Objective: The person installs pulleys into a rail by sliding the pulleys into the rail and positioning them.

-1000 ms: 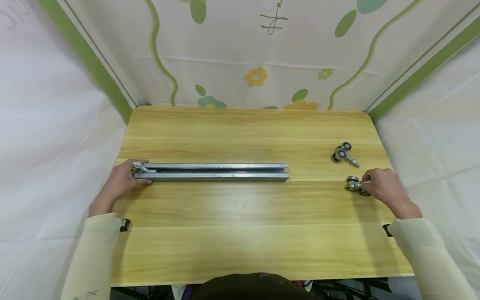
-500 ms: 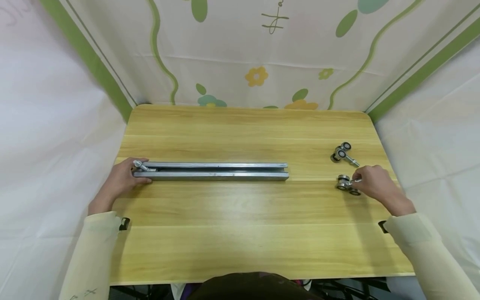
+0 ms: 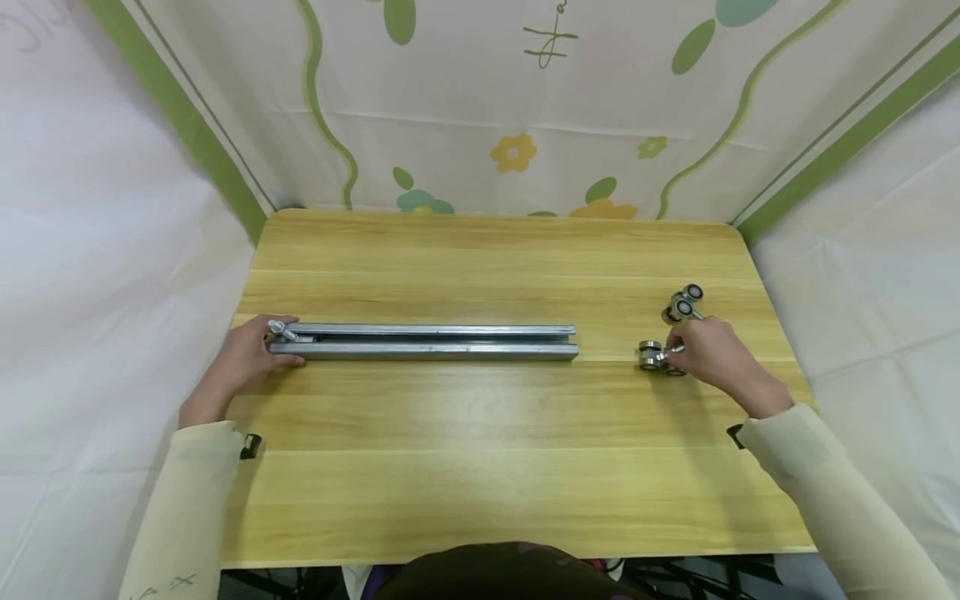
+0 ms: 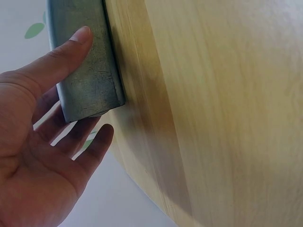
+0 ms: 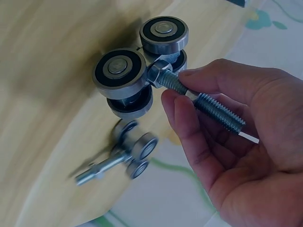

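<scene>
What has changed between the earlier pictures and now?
The right hand, pinching one roller trolley by its bolt, moved left toward the metal rail, now partly hiding the second trolley. Nothing was newly grasped or released. The second trolley, the rail and the left hand gripping it stayed in place.

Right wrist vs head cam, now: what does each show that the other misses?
Right wrist only: four wheels on the held trolley, its stud's thread, and the second trolley's full stud, which the hand partly hides in head.

Head only: the left grip on the rail, the rail's full length, and a bolt-like piece at its left end. A dark corner atop the wrist view may be rail; can't tell.

Both: right grip pinching the stud, both trolleys, table, printed backdrop.
</scene>
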Action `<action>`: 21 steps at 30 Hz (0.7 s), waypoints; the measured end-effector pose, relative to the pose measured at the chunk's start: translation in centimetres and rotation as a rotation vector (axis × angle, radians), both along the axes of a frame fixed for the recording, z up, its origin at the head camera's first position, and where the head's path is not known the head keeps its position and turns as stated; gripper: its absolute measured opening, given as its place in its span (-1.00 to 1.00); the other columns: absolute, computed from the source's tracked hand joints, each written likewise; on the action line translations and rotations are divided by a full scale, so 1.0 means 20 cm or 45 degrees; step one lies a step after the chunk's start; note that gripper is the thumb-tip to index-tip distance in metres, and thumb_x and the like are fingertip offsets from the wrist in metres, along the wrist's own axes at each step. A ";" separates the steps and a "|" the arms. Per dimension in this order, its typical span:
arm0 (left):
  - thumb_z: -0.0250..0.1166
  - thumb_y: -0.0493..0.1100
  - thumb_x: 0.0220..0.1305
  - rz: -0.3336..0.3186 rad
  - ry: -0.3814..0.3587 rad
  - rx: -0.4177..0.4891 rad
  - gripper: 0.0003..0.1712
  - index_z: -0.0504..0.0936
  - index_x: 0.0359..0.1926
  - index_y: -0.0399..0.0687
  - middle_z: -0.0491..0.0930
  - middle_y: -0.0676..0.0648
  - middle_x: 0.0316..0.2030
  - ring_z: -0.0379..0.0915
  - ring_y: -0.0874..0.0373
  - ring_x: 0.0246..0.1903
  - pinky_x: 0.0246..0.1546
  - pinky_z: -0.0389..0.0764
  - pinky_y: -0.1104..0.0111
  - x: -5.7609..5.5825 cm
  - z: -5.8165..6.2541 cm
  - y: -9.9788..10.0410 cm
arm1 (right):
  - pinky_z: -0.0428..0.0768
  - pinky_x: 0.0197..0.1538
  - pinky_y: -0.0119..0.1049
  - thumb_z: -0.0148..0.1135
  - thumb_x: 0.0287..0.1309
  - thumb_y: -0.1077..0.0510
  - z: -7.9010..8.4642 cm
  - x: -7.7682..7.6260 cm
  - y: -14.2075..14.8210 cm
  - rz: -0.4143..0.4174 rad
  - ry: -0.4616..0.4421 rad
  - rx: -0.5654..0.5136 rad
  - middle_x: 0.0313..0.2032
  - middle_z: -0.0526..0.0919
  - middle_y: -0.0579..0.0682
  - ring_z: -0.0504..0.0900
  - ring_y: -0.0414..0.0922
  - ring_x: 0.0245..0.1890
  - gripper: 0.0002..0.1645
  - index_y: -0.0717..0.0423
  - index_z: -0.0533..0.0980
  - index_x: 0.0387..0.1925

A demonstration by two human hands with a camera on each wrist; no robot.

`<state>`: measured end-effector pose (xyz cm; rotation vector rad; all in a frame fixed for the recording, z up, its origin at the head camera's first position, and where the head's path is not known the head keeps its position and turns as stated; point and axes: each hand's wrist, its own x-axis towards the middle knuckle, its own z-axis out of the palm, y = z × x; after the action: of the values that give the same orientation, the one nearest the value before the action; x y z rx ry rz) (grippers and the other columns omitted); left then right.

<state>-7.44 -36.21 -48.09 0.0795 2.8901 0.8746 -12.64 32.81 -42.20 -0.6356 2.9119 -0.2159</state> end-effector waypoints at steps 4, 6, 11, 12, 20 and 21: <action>0.55 -0.13 -0.10 0.004 0.004 0.004 -0.17 0.50 0.24 -0.29 0.48 -0.49 0.08 0.38 -0.38 0.05 0.07 0.38 -0.24 -0.01 0.00 0.00 | 0.58 -0.51 -0.14 0.31 -0.04 0.27 0.01 -0.03 -0.07 0.038 0.030 -0.009 -0.52 0.69 -0.02 0.46 -0.23 -0.65 -0.94 0.16 0.68 -0.46; 0.55 -0.13 -0.10 0.004 0.006 0.002 -0.17 0.50 0.24 -0.29 0.48 -0.49 0.08 0.38 -0.38 0.05 0.08 0.38 -0.24 -0.01 0.00 0.00 | 0.55 -0.54 -0.17 0.32 -0.05 0.27 0.01 -0.04 -0.10 0.049 0.046 -0.014 -0.53 0.68 -0.02 0.45 -0.23 -0.66 -0.94 0.16 0.68 -0.46; 0.56 -0.14 -0.12 0.008 0.016 -0.005 -0.17 0.51 0.23 -0.29 0.49 -0.49 0.07 0.39 -0.38 0.05 0.07 0.39 -0.23 -0.01 0.00 0.00 | 0.53 -0.54 -0.20 0.32 -0.03 0.26 0.01 -0.06 -0.19 0.082 0.049 -0.027 -0.55 0.69 -0.01 0.42 -0.23 -0.69 -0.93 0.17 0.69 -0.46; 0.56 -0.12 -0.12 0.009 0.016 -0.004 -0.16 0.51 0.23 -0.29 0.49 -0.49 0.07 0.39 -0.38 0.04 0.07 0.39 -0.23 -0.01 0.00 0.00 | 0.53 -0.53 -0.21 0.32 -0.02 0.26 0.01 -0.07 -0.20 0.090 0.048 -0.028 -0.54 0.69 -0.01 0.42 -0.24 -0.69 -0.93 0.17 0.69 -0.45; 0.57 -0.07 -0.12 0.019 0.001 -0.012 -0.15 0.52 0.23 -0.27 0.48 -0.49 0.10 0.39 -0.38 0.05 0.07 0.40 -0.22 0.00 0.01 0.01 | 0.52 -0.54 -0.25 0.30 0.00 0.28 -0.01 -0.08 -0.31 0.118 0.019 -0.038 -0.48 0.72 0.02 0.45 -0.24 -0.67 -0.91 0.19 0.69 -0.41; 0.57 -0.07 -0.12 0.018 0.004 -0.013 -0.16 0.52 0.23 -0.27 0.48 -0.50 0.09 0.39 -0.39 0.05 0.07 0.40 -0.22 0.00 0.00 0.01 | 0.52 -0.53 -0.24 0.31 0.00 0.28 -0.01 -0.08 -0.32 0.122 0.018 -0.035 -0.48 0.72 0.02 0.46 -0.24 -0.65 -0.91 0.18 0.70 -0.41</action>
<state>-7.38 -35.98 -48.01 0.0595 2.9013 0.8625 -14.24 26.46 -42.42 -0.7824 2.8875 -0.2405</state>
